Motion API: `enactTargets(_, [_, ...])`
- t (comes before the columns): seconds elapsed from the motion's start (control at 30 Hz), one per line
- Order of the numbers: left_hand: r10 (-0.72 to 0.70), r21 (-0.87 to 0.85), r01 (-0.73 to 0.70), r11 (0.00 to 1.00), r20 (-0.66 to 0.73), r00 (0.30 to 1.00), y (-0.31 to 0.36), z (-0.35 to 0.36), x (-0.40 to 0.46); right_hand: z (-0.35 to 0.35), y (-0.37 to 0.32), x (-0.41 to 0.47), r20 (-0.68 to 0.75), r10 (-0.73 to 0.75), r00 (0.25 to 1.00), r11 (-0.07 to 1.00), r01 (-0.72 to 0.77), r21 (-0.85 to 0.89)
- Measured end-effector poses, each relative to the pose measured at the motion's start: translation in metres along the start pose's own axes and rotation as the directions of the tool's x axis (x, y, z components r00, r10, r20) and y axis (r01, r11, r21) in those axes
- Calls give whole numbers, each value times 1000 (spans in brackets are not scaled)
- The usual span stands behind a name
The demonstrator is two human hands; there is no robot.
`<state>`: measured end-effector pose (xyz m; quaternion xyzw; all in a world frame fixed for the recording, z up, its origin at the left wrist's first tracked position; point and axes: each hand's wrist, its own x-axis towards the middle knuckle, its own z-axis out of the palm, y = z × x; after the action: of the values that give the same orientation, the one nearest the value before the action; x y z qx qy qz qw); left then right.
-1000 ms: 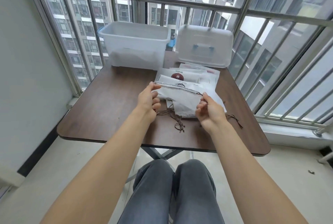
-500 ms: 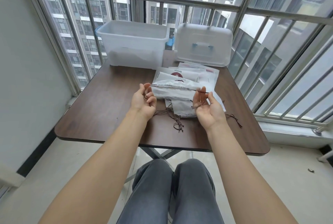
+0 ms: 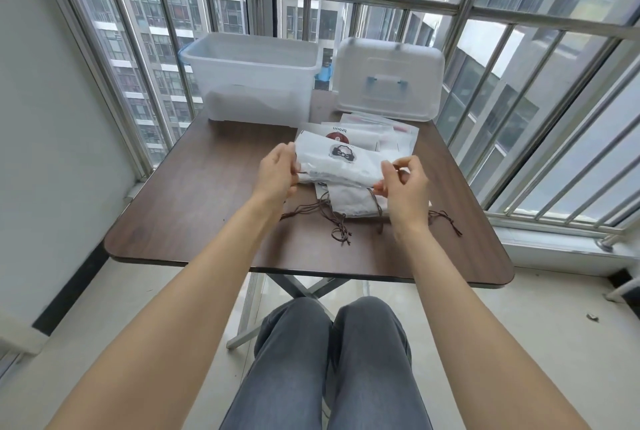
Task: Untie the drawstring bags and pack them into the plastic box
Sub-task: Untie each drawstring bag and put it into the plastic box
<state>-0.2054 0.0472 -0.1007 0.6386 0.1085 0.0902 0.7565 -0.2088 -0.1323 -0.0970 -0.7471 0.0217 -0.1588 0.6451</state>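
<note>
A white drawstring bag [image 3: 341, 163] with a black bow print is held flat just above the pile of bags [image 3: 367, 138] on the brown table [image 3: 207, 194]. My left hand [image 3: 277, 173] grips its left edge. My right hand [image 3: 403, 180] pinches its right edge and the brown cord. Another white bag [image 3: 349, 201] lies under it, with loose brown cords [image 3: 341, 225] trailing toward me. The clear plastic box [image 3: 252, 79] stands open at the table's far left; something pale lies in its bottom.
The box's lid [image 3: 389, 79] with blue handle clips leans against the window railing at the far right. More cord ends [image 3: 446, 220] lie by the right edge. A white wall is at left, metal window bars behind and to the right. My knees are below the table's near edge.
The bag has been turned and spread so its bow print faces up. Both hands have lifted and moved slightly away from me, still holding its two ends.
</note>
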Motion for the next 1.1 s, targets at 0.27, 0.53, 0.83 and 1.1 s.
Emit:
enactTargets(0.27, [348, 690, -524, 500, 393, 851, 6, -15, 3, -16, 9, 9, 319, -408, 855, 614, 516, -597])
enactTargets(0.53, [175, 802, -536, 263, 507, 844, 3, -23, 5, -14, 17, 10, 424, -471, 774, 422, 619, -662])
enactTargets(0.83, [225, 847, -429, 314, 372, 900, 11, -13, 3, -7, 14, 11, 401, -438, 805, 271, 544, -795])
enactTargets(1.1, [313, 877, -391, 278, 302, 900, 10, -16, 9, -9, 3, 16, 372, -403, 836, 376, 522, -766])
